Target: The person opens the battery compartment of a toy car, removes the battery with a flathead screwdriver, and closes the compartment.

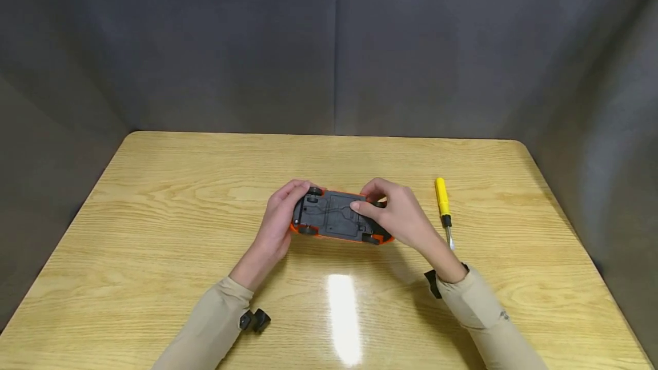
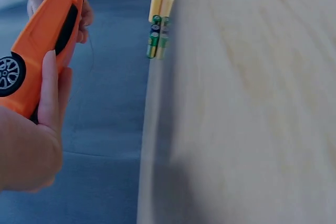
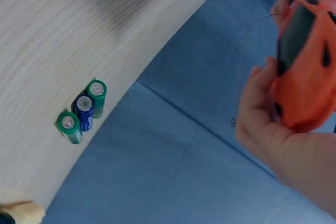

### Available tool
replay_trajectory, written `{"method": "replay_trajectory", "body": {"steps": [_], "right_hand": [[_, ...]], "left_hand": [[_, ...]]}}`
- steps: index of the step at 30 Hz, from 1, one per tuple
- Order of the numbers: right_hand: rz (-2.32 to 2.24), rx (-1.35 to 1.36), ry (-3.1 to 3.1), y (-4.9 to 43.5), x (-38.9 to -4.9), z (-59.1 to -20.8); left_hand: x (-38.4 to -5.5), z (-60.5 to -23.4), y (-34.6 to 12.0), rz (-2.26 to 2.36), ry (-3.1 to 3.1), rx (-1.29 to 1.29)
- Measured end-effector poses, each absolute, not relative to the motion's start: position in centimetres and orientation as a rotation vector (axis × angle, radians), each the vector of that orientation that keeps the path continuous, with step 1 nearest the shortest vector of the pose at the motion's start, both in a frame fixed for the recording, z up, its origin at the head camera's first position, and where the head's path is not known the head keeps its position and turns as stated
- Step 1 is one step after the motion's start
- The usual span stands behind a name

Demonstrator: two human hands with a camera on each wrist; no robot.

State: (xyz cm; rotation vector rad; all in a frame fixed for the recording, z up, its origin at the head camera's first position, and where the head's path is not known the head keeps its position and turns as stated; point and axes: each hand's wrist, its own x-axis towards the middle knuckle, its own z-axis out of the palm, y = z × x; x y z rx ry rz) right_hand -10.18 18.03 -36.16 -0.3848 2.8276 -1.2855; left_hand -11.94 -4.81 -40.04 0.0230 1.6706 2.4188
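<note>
An orange toy car (image 1: pixel 331 217) is held above the table with its dark grey underside and black wheels facing up. My left hand (image 1: pixel 277 218) grips its left end, thumb along the edge near a wheel. At the other end my right hand (image 1: pixel 398 210) holds the car, its thumb on the underside and its fingers behind the far side. The left wrist view shows the car's orange side (image 2: pixel 44 35), with fingers laid along it. In the right wrist view the roof and dark window (image 3: pixel 296 38) show, and a thin wire (image 3: pixel 239 87) with a small loop hangs beside the car.
On the wooden table (image 1: pixel 180 187) a screwdriver (image 1: pixel 442 196) with a yellow handle lies to the right of my right hand. Three batteries, two green and one blue (image 3: pixel 84 111), stand close together in the right wrist view. Dark cloth (image 1: pixel 231 44) hangs behind the table.
</note>
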Motion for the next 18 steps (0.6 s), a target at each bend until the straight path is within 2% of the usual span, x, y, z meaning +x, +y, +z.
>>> {"method": "replay_trajectory", "body": {"steps": [18], "right_hand": [[-1.494, -0.490, 2.354, 19.5, -10.9, -35.6]], "left_hand": [[-12.1, -39.0, -5.3, 2.478, 1.633, -0.079]]}}
